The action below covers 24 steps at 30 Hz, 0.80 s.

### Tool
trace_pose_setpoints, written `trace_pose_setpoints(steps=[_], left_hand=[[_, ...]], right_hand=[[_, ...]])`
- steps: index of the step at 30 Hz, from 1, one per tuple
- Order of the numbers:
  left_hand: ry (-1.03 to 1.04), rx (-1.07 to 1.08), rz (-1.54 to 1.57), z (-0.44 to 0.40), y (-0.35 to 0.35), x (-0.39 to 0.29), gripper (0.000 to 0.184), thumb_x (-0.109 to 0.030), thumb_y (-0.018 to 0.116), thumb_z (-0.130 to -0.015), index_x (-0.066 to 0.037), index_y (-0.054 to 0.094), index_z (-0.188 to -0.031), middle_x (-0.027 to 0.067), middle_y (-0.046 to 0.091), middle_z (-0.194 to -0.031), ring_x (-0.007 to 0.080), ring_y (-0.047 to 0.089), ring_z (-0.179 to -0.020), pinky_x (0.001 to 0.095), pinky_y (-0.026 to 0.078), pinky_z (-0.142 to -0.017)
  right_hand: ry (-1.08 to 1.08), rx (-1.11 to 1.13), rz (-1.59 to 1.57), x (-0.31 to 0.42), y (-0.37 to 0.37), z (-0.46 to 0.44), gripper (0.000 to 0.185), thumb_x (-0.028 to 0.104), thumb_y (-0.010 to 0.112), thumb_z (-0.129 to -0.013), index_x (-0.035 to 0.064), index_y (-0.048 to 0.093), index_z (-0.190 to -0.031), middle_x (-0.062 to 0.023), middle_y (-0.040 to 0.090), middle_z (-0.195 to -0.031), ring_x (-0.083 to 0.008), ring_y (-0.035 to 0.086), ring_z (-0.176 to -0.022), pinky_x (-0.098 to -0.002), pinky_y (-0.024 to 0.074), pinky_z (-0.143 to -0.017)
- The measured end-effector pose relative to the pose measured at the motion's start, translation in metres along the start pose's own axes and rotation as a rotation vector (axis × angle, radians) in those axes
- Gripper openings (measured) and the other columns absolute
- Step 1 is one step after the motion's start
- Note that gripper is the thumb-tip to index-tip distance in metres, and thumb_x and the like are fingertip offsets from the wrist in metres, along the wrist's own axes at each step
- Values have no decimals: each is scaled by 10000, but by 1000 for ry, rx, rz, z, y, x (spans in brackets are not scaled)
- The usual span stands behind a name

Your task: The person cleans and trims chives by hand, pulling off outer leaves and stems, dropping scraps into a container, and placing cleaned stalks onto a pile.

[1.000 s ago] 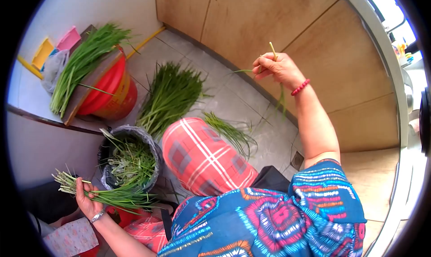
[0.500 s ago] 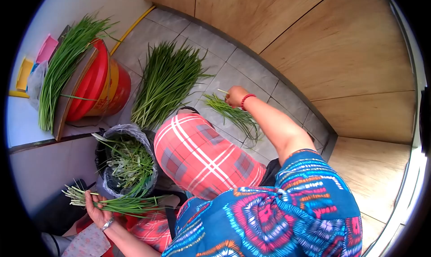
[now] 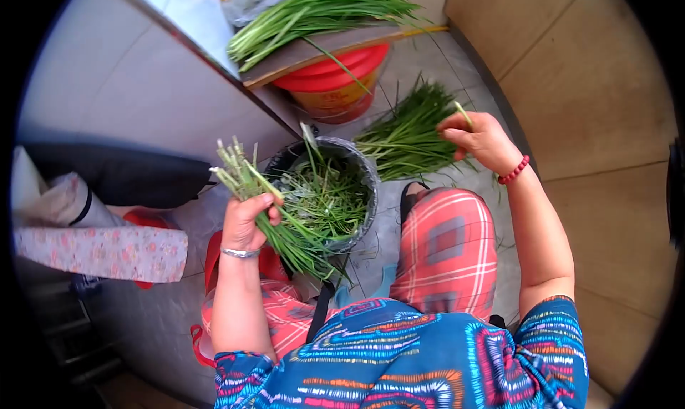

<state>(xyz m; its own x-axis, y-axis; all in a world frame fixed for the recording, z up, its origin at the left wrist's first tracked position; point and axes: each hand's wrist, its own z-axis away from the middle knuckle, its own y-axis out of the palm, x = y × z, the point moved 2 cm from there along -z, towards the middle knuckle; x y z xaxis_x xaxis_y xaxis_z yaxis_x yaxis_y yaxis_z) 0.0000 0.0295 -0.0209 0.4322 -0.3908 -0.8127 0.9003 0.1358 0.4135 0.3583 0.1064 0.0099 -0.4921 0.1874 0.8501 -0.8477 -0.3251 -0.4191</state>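
My left hand point(image 3: 247, 220) is wrapped round a bunch of garlic chives point(image 3: 292, 246), pale cut ends up and green leaves hanging down to the right. Just beyond it stands a bin lined with a plastic bag point(image 3: 372, 188), heaped with chive trimmings point(image 3: 325, 198). Off to the right, my right hand point(image 3: 485, 141) pinches a chive stalk point(image 3: 463, 113), whose pale end sticks up above the fingers. Behind that hand a large pile of chives point(image 3: 410, 134) lies on the tiled floor.
A red bucket point(image 3: 335, 88) stands behind the bin, with a board point(image 3: 314, 58) on top bearing more chives point(image 3: 321, 16). Wooden panels point(image 3: 606, 88) rise on the right. A flowered cloth point(image 3: 107, 252) lies at left, near a dark bag point(image 3: 121, 173).
The view has turned to the left. My left hand has lifted the chive bunch so its ends point up. My right hand, with its stalk, is now raised beside the floor pile.
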Motion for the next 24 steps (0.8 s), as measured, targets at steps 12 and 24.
trace_pose_setpoints(steps=[12, 24], left_hand=[[159, -69, -111, 17, -1, -15, 117, -73, 634, -688, -12, 566, -761, 68, 583, -653, 84, 478, -464, 187, 365, -409], [134, -207, -178, 15, -26, -27, 133, -110, 635, -679, -28, 565, -755, 38, 560, -612, 64, 436, -447, 181, 344, -408]], right_hand=[[-315, 368, 104, 118, 185, -19, 153, 150, 611, -718, 1, 575, -716, -44, 558, -588, -92, 497, -545, -249, 405, -521], [-95, 293, -414, 112, 141, -44, 114, 137, 615, -718, 28, 597, -692, 17, 536, -595, -52, 462, -526, -189, 367, -494]])
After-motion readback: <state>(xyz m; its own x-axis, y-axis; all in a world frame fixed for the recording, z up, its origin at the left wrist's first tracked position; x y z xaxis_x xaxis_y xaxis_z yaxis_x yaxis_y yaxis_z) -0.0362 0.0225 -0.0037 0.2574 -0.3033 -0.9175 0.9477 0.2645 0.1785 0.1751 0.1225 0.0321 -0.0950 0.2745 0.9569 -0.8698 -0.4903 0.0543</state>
